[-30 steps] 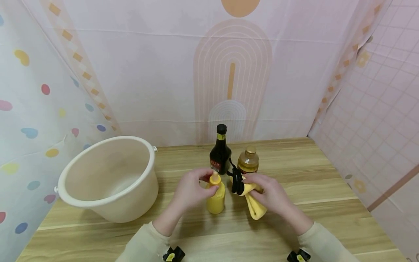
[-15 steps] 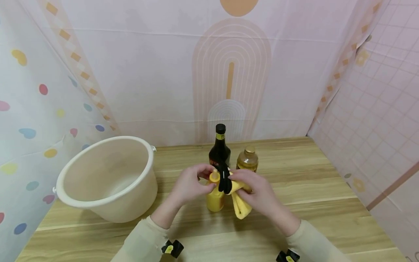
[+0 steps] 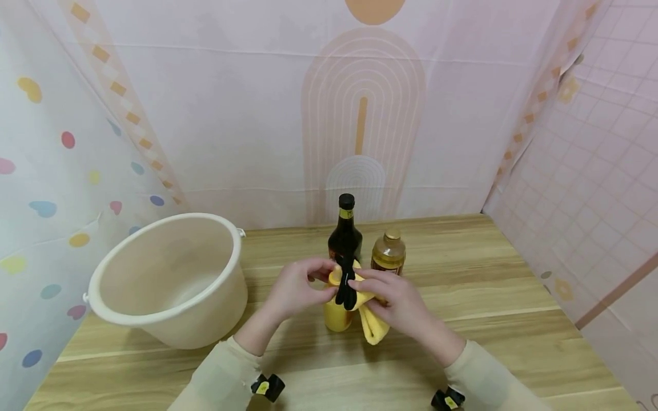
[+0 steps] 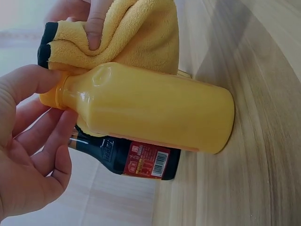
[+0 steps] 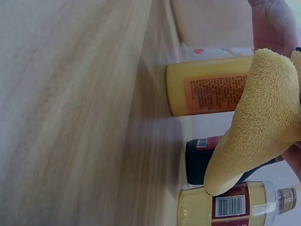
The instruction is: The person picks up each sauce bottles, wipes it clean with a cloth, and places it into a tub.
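A yellow squeeze bottle (image 3: 337,317) stands upright on the table. My left hand (image 3: 298,290) pinches it at the cap and neck, thumb on one side and fingers on the other, as the left wrist view shows. My right hand (image 3: 400,301) grips a folded yellow cloth (image 3: 374,327) with black edging, right beside the bottle. In the head view the cloth's black part covers some of the bottle's upper side. Behind them is a dark sauce bottle (image 3: 345,235) with a black cap. A clear bottle of golden liquid (image 3: 389,251) stands to its right, partly hidden by my right hand.
A large cream bucket (image 3: 218,311) sits on the left of the wooden table (image 3: 493,308). Patterned curtains (image 3: 247,114) hang at the back and both sides.
My right hand has carried the cloth leftward, from beside the clear bottle to the yellow squeeze bottle. The left hand keeps its pinch on the bottle's top.
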`<state>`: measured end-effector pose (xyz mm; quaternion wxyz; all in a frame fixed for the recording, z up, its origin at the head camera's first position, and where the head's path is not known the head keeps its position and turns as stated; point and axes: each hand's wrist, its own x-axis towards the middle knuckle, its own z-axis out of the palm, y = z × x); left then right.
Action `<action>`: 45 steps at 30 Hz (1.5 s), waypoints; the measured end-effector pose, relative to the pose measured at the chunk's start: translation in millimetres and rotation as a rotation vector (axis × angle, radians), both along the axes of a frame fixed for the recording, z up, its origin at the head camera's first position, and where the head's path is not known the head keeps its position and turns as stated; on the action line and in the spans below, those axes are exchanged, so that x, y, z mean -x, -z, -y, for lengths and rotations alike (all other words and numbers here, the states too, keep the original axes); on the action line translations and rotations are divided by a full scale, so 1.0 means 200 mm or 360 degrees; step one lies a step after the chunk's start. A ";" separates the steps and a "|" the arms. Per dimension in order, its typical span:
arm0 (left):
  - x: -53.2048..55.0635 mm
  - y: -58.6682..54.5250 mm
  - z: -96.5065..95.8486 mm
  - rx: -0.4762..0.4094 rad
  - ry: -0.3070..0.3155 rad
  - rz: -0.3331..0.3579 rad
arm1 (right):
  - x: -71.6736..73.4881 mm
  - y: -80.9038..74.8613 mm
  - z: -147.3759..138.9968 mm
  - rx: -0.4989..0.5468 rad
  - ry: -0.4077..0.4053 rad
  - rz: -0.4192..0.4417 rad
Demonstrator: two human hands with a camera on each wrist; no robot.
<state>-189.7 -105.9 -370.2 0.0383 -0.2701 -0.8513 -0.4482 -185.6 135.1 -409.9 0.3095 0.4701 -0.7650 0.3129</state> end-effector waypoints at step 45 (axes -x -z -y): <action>0.00 -0.02 -0.01 0.0019 0.0021 -0.0007 | -0.02 0.15 -0.05 -0.0485 0.0021 0.0013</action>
